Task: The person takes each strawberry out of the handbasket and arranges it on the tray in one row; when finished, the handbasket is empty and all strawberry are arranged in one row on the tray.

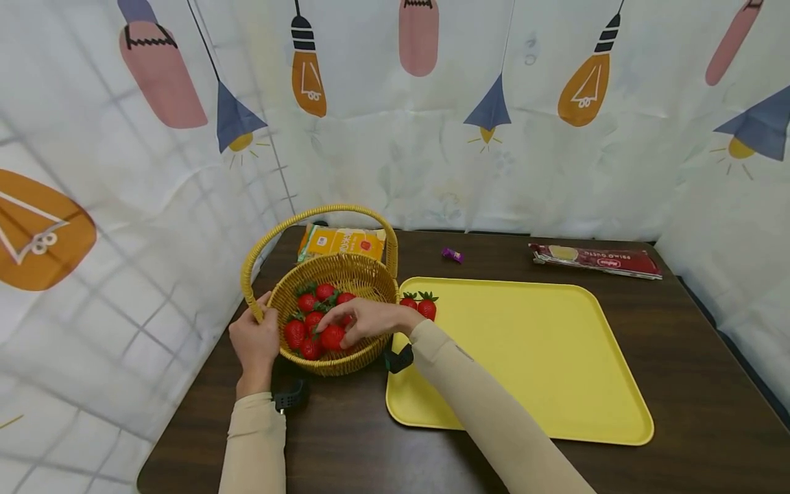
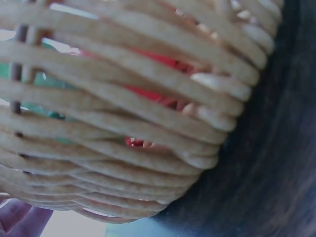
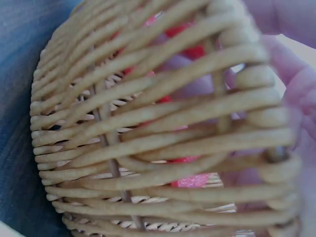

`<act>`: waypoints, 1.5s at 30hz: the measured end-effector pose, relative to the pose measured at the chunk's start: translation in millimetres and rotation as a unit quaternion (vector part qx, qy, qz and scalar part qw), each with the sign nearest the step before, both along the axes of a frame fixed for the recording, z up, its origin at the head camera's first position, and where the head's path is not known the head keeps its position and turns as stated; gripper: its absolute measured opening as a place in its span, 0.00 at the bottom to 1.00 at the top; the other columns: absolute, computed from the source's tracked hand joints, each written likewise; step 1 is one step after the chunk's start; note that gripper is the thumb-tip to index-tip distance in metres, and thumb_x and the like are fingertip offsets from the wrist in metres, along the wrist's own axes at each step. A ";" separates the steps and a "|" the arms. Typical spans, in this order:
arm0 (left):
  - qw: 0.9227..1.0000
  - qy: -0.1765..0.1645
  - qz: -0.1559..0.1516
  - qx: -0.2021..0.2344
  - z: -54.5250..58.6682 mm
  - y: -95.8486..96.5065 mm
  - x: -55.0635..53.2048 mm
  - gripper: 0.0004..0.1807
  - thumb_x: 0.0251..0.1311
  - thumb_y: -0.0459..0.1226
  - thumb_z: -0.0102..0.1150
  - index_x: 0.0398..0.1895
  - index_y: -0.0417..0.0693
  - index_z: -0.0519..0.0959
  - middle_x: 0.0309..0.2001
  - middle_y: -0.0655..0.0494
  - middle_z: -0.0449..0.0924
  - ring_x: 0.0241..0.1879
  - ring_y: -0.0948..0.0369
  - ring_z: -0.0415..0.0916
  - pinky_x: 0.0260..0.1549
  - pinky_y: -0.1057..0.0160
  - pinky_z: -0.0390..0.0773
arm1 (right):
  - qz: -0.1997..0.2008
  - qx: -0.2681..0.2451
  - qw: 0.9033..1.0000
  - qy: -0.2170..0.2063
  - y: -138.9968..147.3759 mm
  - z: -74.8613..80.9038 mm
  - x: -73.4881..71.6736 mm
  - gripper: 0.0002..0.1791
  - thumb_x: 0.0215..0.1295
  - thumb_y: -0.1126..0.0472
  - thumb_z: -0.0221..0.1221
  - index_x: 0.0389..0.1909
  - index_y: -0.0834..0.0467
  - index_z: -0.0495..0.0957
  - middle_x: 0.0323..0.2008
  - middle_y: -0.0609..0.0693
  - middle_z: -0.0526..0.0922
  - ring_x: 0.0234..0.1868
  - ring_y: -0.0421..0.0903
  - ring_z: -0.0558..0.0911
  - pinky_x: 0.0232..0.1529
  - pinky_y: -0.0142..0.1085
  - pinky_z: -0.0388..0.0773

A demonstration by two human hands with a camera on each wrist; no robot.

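Observation:
A yellow wicker basket [image 1: 370,278] with an arched handle stands at the table's left, holding several red strawberries [image 1: 295,334] with green leaves. My left hand [image 1: 256,344] grips the basket's left rim where the handle meets it. Reaching over the right rim, my right hand [image 1: 368,319] pinches a strawberry [image 1: 332,337] between thumb and fingers inside the basket. In the left wrist view the basket's woven wall [image 2: 123,113] fills most of the picture, and in the right wrist view its slats [image 3: 163,128] partly hide the hand and the red fruit.
A yellow tray [image 1: 524,357] lies right of the basket, with two strawberries [image 1: 426,307] at its upper left corner. Behind the basket is an orange-yellow packet [image 1: 345,241]. A purple wrapped candy [image 1: 452,255] and a dark red package [image 1: 595,261] lie along the back.

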State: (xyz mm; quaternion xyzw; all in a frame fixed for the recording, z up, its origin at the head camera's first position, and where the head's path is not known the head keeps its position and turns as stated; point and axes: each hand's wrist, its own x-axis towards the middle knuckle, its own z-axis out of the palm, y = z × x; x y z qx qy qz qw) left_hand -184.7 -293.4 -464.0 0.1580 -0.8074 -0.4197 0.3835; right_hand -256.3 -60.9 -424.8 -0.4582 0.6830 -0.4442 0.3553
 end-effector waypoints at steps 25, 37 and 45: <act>1.000 0.007 -0.005 -0.002 -0.9 -2.7 -1.3 0.14 0.60 0.32 0.51 0.24 0.36 0.86 0.41 0.48 0.87 0.14 0.69 0.57 0.13 0.68 0.52 | -0.334 -0.168 0.925 -0.068 93.5 -3.8 11.4 0.24 0.64 0.66 0.61 0.61 0.57 0.72 0.55 0.58 0.74 0.43 0.53 0.85 0.44 0.56 0.79; 1.000 0.011 -0.006 -0.005 -1.1 -1.3 -1.2 0.15 0.59 0.29 0.51 0.16 0.35 0.80 0.45 0.50 0.86 0.15 0.68 0.58 0.15 0.69 0.52 | -0.447 -0.153 0.881 -0.012 151.1 -25.6 12.3 0.21 0.63 0.65 0.63 0.58 0.59 0.75 0.52 0.59 0.77 0.40 0.58 0.82 0.38 0.38 0.82; 1.000 0.008 -0.007 0.002 -2.4 -0.9 -1.5 0.14 0.59 0.30 0.51 0.18 0.34 0.81 0.45 0.51 0.86 0.17 0.71 0.61 0.15 0.70 0.53 | -0.497 -0.134 0.857 -0.018 171.3 -45.5 12.3 0.22 0.64 0.65 0.62 0.60 0.62 0.74 0.53 0.62 0.75 0.40 0.50 0.82 0.40 0.35 0.82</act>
